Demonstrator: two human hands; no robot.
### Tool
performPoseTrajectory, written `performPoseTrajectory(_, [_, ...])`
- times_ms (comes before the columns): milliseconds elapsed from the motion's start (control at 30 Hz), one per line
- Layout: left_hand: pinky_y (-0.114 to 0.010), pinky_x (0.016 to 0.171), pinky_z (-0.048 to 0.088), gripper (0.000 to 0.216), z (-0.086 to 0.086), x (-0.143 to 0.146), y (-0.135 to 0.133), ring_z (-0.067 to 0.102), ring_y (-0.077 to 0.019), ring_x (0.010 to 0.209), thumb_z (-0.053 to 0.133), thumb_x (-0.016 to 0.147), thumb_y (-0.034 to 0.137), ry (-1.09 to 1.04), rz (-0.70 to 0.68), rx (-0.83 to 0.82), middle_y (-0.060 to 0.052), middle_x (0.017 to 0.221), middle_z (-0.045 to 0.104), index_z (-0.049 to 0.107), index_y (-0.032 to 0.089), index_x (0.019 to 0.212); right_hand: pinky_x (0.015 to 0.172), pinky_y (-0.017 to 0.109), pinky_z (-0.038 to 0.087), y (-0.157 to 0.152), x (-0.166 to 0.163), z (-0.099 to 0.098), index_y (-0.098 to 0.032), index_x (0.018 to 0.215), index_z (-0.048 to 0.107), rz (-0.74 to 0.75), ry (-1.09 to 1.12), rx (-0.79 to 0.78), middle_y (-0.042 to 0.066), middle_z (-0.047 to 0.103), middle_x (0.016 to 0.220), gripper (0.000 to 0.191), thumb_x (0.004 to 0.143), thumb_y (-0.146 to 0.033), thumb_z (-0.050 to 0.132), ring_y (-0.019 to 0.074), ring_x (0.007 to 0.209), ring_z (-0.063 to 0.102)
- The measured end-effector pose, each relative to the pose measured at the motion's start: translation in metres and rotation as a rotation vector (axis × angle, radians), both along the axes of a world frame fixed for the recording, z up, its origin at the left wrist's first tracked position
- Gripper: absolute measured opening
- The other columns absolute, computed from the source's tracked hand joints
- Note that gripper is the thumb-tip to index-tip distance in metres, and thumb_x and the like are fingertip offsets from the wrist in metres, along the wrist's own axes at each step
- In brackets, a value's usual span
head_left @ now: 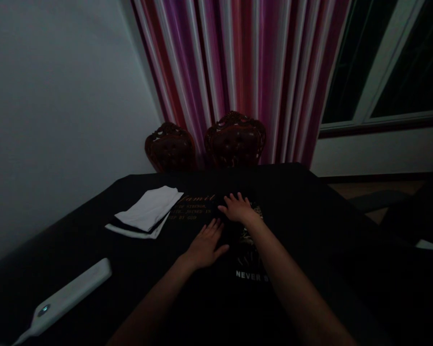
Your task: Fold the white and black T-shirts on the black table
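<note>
A black garment, likely a T-shirt, with a printed picture and the white words "NEVER S" (250, 276) lies on the dark table. Its outline is hard to make out in the dim light. My left hand (204, 246) rests flat at its left side, fingers stretched forward and thumb apart. Farther forward, my right hand (237, 208) lies with spread fingers on the upper part, beside the print. My right forearm covers some of the print and lettering. Neither hand grips anything.
Folded white cloths (149, 209), with a dark layer between, lie to the left. Near them, gold lettering (191, 206) shows on the black surface. A white power strip (74, 295) with a cord is at the lower left. Two carved chairs (235, 142) stand behind the table (288, 180).
</note>
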State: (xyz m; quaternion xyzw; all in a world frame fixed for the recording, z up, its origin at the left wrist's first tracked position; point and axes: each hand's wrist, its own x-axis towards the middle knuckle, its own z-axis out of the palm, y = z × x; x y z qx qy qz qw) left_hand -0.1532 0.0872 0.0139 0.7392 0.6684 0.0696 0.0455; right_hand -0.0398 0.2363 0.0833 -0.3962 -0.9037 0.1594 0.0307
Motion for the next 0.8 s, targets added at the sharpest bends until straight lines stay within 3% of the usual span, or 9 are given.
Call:
performPoseTrajectory(100, [-0.050,0.118,0.020,0.070,-0.008,-0.002,-0.002,0.008,-0.0251,0.147,0.029,0.096,0.058,0.040,-0.003,0.070,-0.013,0.158,0.015,0.022,0.014,0.151,0.112,0.060,0.002,0.012,-0.008,-0.043,-0.032,0.153,0.015,-0.029,-0.092,-0.044,0.005,0.001,0.160,0.071,0.093,-0.069,0.021,0.0365,0.144,-0.006])
performPoseTrajectory(233, [-0.048,0.118,0.022,0.065,-0.013,-0.003,-0.002,0.011,-0.0233,0.147,0.026,0.098,0.054,0.071,-0.008,0.113,-0.011,0.159,0.015,0.021,0.017,0.151,0.109,0.064,-0.006,0.014,-0.011,-0.077,-0.039,0.152,0.013,-0.063,-0.101,0.071,0.001,-0.004,0.160,0.071,0.090,-0.073,0.016,0.0358,0.144,-0.011])
performPoseTrajectory(333, [-0.047,0.118,0.021,0.059,-0.012,-0.001,0.000,0.014,-0.0222,0.147,0.024,0.100,0.048,0.106,0.001,0.110,-0.009,0.159,0.017,0.025,0.017,0.150,0.109,0.063,-0.005,0.014,-0.009,-0.080,-0.039,0.152,0.014,-0.070,-0.078,0.157,0.001,-0.002,0.160,0.069,0.091,-0.071,0.014,0.0338,0.144,-0.008])
performPoseTrajectory(467, [-0.049,0.119,0.016,0.054,0.000,0.010,-0.009,0.014,-0.0232,0.147,0.033,0.099,0.040,0.190,0.081,0.183,-0.011,0.157,0.022,0.033,0.015,0.147,0.112,0.059,0.000,0.008,0.007,-0.064,-0.030,0.153,0.010,0.039,-0.120,0.129,0.005,-0.002,0.160,0.070,0.094,-0.066,0.020,0.0303,0.145,-0.007])
performPoseTrajectory(533, [-0.049,0.120,0.011,0.056,0.009,0.020,-0.028,0.012,-0.0240,0.147,0.040,0.097,0.038,0.215,0.071,0.230,-0.011,0.158,0.021,0.034,0.014,0.147,0.114,0.056,-0.001,-0.005,0.028,-0.054,-0.020,0.154,0.013,0.120,-0.114,0.188,0.011,0.001,0.159,0.074,0.095,-0.063,0.027,0.0301,0.145,-0.006])
performPoseTrajectory(633, [-0.048,0.120,0.012,0.054,0.022,0.036,-0.080,0.011,-0.0228,0.147,0.044,0.096,0.037,0.183,-0.040,0.219,-0.007,0.159,0.019,0.034,0.021,0.147,0.115,0.053,0.002,-0.049,0.078,-0.041,-0.009,0.149,0.028,0.314,-0.063,0.289,0.018,0.014,0.157,0.074,0.095,-0.059,0.035,0.0313,0.145,0.000])
performPoseTrajectory(733, [-0.047,0.119,0.021,0.055,0.026,0.046,-0.145,0.018,-0.0217,0.146,0.042,0.097,0.042,0.099,-0.127,0.125,-0.004,0.159,0.020,0.028,0.029,0.149,0.116,0.052,0.012,-0.113,0.142,-0.035,-0.012,0.146,0.038,0.541,0.025,0.238,0.017,0.027,0.153,0.072,0.093,-0.061,0.039,0.0313,0.144,0.012])
performPoseTrajectory(800, [-0.047,0.117,0.025,0.067,0.022,0.048,-0.183,0.022,-0.0240,0.145,0.047,0.093,0.051,0.054,-0.187,0.059,-0.005,0.159,0.020,0.020,0.030,0.151,0.115,0.052,0.019,-0.155,0.182,-0.040,-0.018,0.149,0.033,0.649,0.057,0.180,0.015,0.026,0.154,0.080,0.087,-0.067,0.046,0.0320,0.143,0.017])
